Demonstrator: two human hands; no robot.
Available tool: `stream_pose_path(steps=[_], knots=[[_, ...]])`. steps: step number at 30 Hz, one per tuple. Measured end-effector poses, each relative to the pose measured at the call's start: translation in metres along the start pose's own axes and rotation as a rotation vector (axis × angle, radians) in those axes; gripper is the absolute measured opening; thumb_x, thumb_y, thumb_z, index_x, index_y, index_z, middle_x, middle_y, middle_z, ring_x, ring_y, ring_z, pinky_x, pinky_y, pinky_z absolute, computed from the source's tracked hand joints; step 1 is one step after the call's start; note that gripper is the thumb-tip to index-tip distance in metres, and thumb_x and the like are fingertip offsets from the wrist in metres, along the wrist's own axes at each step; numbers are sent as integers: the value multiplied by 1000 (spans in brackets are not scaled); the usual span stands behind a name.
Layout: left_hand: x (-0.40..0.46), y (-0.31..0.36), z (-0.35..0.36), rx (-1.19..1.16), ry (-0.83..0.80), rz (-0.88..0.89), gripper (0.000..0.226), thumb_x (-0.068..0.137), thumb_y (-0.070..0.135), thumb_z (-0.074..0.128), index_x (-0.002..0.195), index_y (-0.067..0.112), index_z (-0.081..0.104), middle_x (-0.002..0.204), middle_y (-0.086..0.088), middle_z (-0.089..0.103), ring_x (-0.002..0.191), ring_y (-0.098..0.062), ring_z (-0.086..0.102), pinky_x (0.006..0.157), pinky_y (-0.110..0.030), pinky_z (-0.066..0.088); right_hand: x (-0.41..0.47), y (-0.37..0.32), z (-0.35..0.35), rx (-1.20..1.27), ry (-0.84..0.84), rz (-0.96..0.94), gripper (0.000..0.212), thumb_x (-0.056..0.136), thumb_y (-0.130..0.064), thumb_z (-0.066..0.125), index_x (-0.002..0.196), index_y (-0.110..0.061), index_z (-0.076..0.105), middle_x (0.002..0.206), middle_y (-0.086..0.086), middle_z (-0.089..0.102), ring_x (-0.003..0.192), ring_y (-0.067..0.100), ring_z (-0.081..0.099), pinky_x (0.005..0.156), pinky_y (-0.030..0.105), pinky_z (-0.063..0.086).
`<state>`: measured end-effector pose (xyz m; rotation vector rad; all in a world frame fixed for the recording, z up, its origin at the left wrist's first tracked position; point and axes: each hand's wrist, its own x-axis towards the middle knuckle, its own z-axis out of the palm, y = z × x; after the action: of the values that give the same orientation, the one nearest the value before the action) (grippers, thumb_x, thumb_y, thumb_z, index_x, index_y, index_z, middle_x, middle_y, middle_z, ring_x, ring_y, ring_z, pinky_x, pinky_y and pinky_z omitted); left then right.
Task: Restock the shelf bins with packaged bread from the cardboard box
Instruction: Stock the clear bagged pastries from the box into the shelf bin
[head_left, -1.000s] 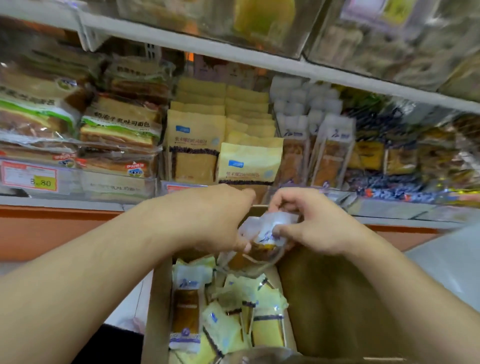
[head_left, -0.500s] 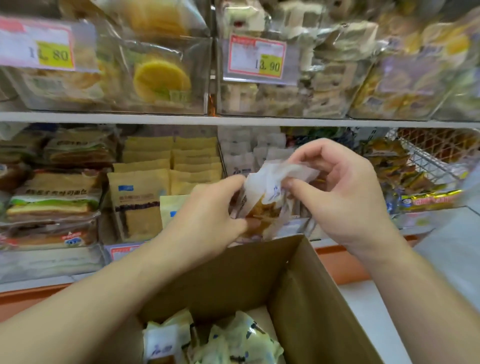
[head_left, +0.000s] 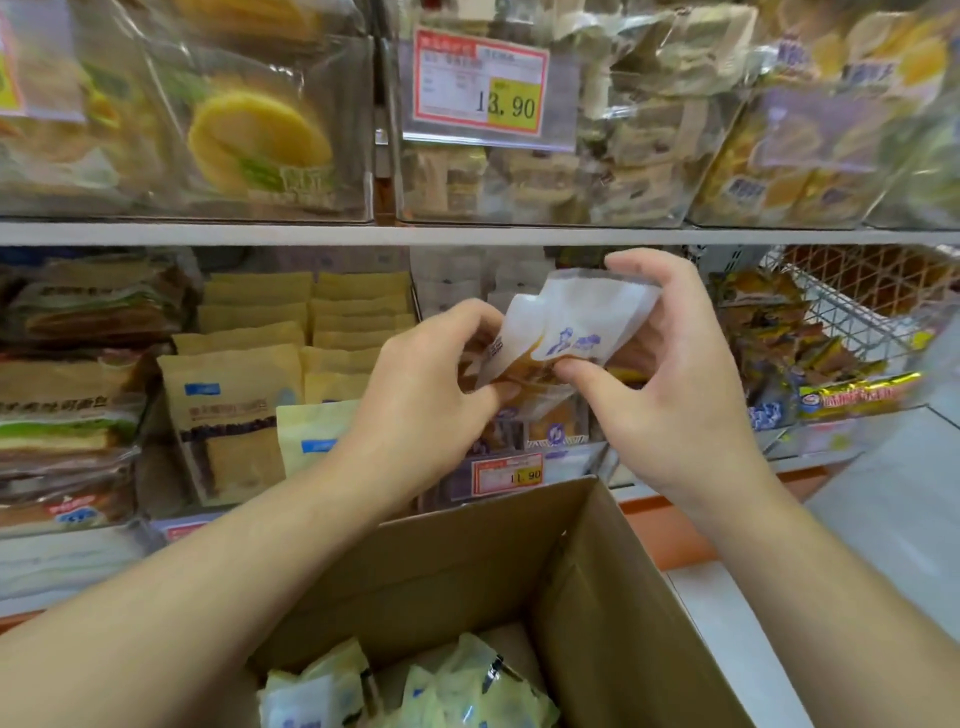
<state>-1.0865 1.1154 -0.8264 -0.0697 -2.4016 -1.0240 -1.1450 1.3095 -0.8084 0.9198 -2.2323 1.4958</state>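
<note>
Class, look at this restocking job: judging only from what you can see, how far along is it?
Done: the yellow-packet bin on the lower shelf already looks well filled. In hand: the left hand and right hand both pinch one white bread packet, held in front of the bin of matching white packets. Left: more packets lie in the cardboard box, so the job is unfinished.

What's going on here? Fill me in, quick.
A person is restocking bread. Both hands hold one white packet in front of the middle shelf: the left hand pinches its left side, the right hand grips its top and lower edge. It is not yet in a bin. The bin with the 11.90 tag sits just below and behind it. An open box beneath the arms holds more packets.
</note>
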Motion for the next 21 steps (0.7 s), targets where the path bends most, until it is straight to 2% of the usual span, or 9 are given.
stream_pose_path(steps=[3, 7, 8, 12, 14, 17, 19, 21], knots=[[1, -8, 7, 44, -64, -70, 42, 83, 25, 85, 116, 32, 61, 110, 16, 70, 100, -4, 65, 81, -17, 50, -3, 8, 6, -46, -45, 32, 73, 85, -9, 87, 140, -32, 45, 122, -8, 65, 110, 13, 70, 87, 41, 62], [-1, -16, 14, 168, -227, -152, 55, 84, 40, 82, 128, 30, 50, 119, 8, 70, 102, -12, 68, 82, -31, 60, -5, 17, 18, -182, -163, 105, 68, 89, -12, 84, 139, -37, 44, 115, -17, 64, 101, -2, 66, 80, 22, 59], [-1, -15, 14, 188, -233, -147, 59, 86, 43, 80, 132, 30, 46, 120, 7, 69, 101, -12, 68, 80, -32, 61, -3, 19, 21, -199, -178, 116, 67, 90, -13, 82, 139, -37, 43, 114, -18, 64, 99, -2, 66, 79, 21, 59], [3, -8, 4, 156, -133, -39, 69, 91, 41, 75, 146, 31, 35, 124, 9, 65, 100, -8, 64, 75, -20, 53, 7, 26, 32, -208, -218, 161, 62, 94, -20, 79, 140, -38, 42, 117, -13, 69, 99, 3, 70, 81, 33, 64], [6, -8, 1, 218, -113, 4, 69, 91, 40, 74, 148, 30, 36, 128, 5, 65, 107, -13, 65, 80, -25, 55, 11, 29, 38, -230, -232, 163, 59, 94, -25, 79, 140, -36, 44, 118, -12, 70, 102, 5, 70, 83, 34, 63], [8, -12, -2, 312, -82, 31, 65, 92, 40, 73, 147, 30, 40, 125, 1, 67, 111, -20, 65, 85, -36, 58, 14, 33, 46, -245, -234, 181, 56, 94, -27, 79, 140, -33, 48, 119, -13, 69, 107, 7, 67, 85, 28, 59], [10, -14, -5, 316, -60, 45, 62, 92, 43, 72, 146, 33, 43, 124, 3, 68, 112, -20, 65, 86, -41, 59, 15, 36, 51, -265, -237, 193, 52, 94, -28, 79, 138, -34, 51, 121, -16, 68, 110, 5, 64, 82, 19, 53], [13, -16, -10, 321, -49, 44, 60, 92, 44, 71, 145, 36, 45, 128, 4, 68, 116, -18, 64, 89, -41, 59, 15, 37, 57, -284, -244, 207, 49, 94, -29, 78, 136, -34, 53, 125, -15, 67, 113, 6, 62, 82, 18, 48]])
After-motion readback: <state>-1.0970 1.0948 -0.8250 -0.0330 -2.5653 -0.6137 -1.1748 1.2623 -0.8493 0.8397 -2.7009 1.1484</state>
